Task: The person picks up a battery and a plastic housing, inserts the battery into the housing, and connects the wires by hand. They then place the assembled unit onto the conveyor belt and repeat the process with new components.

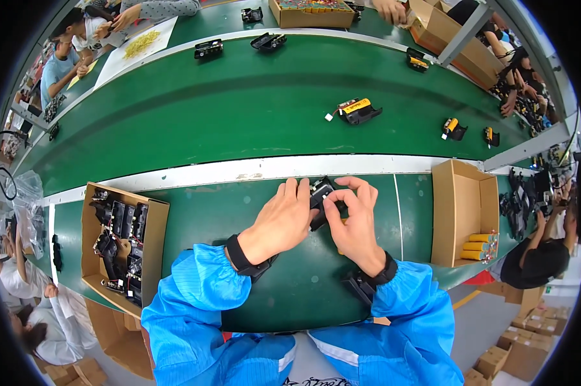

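Observation:
Both my hands meet over a small black plastic housing (321, 190) at the middle of the near table. My left hand (279, 215) steadies it from the left, fingers closed against its side. From the right, my right hand (356, 225) bends its thumb and index finger onto the housing in a pinch; any small part between those fingertips is too small to make out. A bit of orange shows beneath the right hand, mostly hidden. Another black housing (358, 287) lies by my right wrist, partly covered by the sleeve. Black wristbands circle both wrists.
On the left stands a cardboard box (155, 251) of black housings with wires; on the right, a box (454, 212) with several orange battery cells (477, 246). Beyond a white rail (239, 171), a green belt (239, 96) carries housings with orange cells (361, 111). Other people work around.

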Demonstrator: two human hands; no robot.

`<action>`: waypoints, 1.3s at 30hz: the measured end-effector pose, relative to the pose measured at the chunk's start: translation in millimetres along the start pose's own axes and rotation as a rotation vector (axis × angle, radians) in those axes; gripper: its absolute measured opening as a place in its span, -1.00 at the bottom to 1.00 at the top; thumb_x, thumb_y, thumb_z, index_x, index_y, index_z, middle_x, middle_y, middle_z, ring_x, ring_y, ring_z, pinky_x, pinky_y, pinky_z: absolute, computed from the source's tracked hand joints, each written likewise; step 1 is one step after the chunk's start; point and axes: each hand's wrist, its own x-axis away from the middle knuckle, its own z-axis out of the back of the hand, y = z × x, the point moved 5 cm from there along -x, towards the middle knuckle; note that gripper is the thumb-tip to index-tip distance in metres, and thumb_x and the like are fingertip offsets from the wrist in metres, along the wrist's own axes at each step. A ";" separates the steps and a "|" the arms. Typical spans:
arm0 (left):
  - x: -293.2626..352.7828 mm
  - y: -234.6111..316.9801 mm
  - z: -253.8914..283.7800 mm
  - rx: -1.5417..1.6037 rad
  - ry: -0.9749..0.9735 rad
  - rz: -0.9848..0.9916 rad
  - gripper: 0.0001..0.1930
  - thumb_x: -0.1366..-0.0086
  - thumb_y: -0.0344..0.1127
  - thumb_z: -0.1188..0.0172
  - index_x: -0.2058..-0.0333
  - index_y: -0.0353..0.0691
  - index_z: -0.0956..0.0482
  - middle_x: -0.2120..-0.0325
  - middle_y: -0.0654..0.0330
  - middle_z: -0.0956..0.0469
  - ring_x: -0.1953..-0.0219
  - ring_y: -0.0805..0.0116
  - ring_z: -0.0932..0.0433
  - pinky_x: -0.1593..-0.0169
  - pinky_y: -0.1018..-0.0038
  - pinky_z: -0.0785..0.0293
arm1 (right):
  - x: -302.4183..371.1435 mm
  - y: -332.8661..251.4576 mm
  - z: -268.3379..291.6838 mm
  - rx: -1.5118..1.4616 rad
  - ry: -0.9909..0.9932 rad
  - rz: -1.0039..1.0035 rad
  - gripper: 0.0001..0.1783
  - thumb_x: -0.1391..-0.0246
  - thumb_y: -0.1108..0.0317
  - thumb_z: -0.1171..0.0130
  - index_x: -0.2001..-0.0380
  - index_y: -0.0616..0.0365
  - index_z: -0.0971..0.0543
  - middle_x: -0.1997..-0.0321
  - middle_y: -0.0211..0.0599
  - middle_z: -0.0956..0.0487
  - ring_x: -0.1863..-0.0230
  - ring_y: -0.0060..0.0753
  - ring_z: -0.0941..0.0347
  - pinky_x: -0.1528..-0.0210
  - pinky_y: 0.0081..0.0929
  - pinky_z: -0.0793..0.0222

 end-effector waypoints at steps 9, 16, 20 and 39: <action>4.1 -5.3 4.4 0.039 -0.002 -0.107 -0.55 -0.14 -0.38 -0.27 0.08 -0.55 -0.34 0.25 -0.14 -0.44 0.19 -0.05 -0.48 0.11 0.19 -0.47 | -10.5 10.4 -23.3 0.051 -0.065 -0.153 -0.89 -0.05 0.44 -0.28 0.30 0.10 -0.62 -0.05 -0.19 -0.44 -0.10 -0.13 -0.29 -0.15 -0.27 -0.21; 4.3 -9.0 7.0 0.047 -0.104 -0.048 -0.46 -0.21 -0.33 -0.25 -0.04 -0.60 -0.29 0.15 -0.21 -0.43 0.11 -0.10 -0.47 0.04 0.19 -0.45 | -12.3 14.5 -29.5 -0.057 -0.073 -0.237 -0.89 -0.06 0.42 -0.29 0.30 0.13 -0.63 -0.03 -0.19 -0.44 -0.12 -0.17 -0.34 -0.13 -0.33 -0.26; 6.8 -11.1 8.5 0.025 -0.048 -0.069 -0.48 -0.21 -0.33 -0.25 -0.01 -0.60 -0.30 0.19 -0.17 -0.44 0.14 -0.08 -0.48 0.07 0.20 -0.46 | -12.6 10.1 -33.7 -0.027 -0.059 -0.228 -0.89 -0.06 0.42 -0.29 0.31 0.14 -0.63 -0.01 -0.19 -0.45 -0.11 -0.19 -0.36 -0.12 -0.35 -0.28; 16.6 -14.9 11.7 -0.072 0.046 -0.064 -0.64 -0.17 -0.31 -0.23 0.19 -0.46 -0.35 0.34 -0.01 -0.43 0.27 0.12 -0.48 0.22 0.31 -0.46 | -22.6 1.6 -38.8 -0.144 -0.192 -0.403 -0.88 0.06 0.50 -0.33 0.39 0.27 -0.66 0.04 -0.13 -0.53 -0.13 -0.29 -0.38 -0.07 -0.42 -0.32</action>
